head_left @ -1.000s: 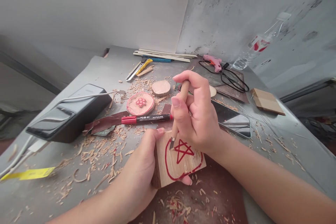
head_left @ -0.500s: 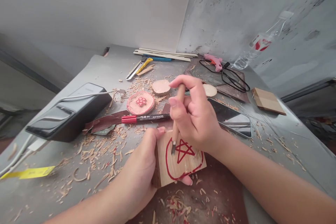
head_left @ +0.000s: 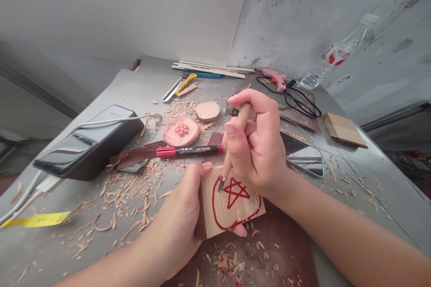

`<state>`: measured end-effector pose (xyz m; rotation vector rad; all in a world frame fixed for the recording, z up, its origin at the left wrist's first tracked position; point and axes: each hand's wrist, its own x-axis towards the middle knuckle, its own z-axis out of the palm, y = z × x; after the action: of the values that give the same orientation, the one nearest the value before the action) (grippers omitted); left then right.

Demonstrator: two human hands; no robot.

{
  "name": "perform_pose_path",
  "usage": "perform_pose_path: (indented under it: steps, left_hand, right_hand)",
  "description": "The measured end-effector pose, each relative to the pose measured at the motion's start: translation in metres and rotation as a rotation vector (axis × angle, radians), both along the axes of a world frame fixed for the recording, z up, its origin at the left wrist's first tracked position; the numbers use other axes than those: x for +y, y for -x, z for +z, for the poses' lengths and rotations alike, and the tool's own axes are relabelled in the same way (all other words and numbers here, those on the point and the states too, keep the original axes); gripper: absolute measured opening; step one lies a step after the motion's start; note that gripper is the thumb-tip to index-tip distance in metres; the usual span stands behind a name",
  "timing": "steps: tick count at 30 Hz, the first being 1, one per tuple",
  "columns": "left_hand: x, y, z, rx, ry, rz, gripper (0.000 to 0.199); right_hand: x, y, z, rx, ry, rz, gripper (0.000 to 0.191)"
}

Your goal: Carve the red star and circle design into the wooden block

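Observation:
My left hand [head_left: 183, 208] is closed around a square wooden block [head_left: 210, 219], its thumb along the left edge and a fingertip showing below. A red star inside a rounded red outline marks the block's top face. In my right hand [head_left: 259, 143] is a wood carving chisel [head_left: 239, 125] with a round wooden handle, gripped between thumb and fingers. Its metal tip is down at the wood, just left of the star. A red marker [head_left: 188, 150] lies beyond the block, beside a wood slice [head_left: 171, 134] bearing a red flower.
Shavings litter the grey table [head_left: 111, 242]. A black power bank [head_left: 111, 143] with a white cable stands left. Farther back are a utility knife [head_left: 178, 85], a plain wood slice [head_left: 208, 111] and a pink glue gun [head_left: 275, 78]. Rightward lie a phone [head_left: 305, 157] and a wooden board [head_left: 345, 130].
My right hand has shifted right and tilted the chisel's handle over to the right. The chisel tip has moved slightly up and left on the block. My left hand holds still.

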<state>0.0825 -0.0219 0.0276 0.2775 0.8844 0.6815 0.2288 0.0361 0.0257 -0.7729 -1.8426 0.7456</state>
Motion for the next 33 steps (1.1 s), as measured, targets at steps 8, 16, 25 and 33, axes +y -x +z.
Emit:
perform_pose_path:
  steps: [8, 16, 25, 33]
  left_hand:
    - [-0.0063, 0.0017, -0.0076, 0.110, -0.032, -0.017, 0.050]
    - [-0.0066, 0.0011, -0.0075, 0.142, -0.031, -0.052, 0.059]
    - [-0.0046, 0.0016, -0.0051, 0.062, 0.001, -0.038, 0.055]
    - [-0.0028, 0.0017, -0.0027, 0.114, -0.009, -0.012, 0.057]
  right_hand:
    - [0.0009, 0.0000, 0.0028, -0.100, 0.082, 0.015, 0.024]
    - [0.0028, -0.0014, 0.0048, -0.185, 0.110, 0.133, 0.022]
    - [0.0023, -0.0023, 0.0029, -0.035, 0.143, 0.135, 0.016]
    - [0.0057, 0.0006, 0.0011, 0.085, -0.056, 0.015, 0.020]
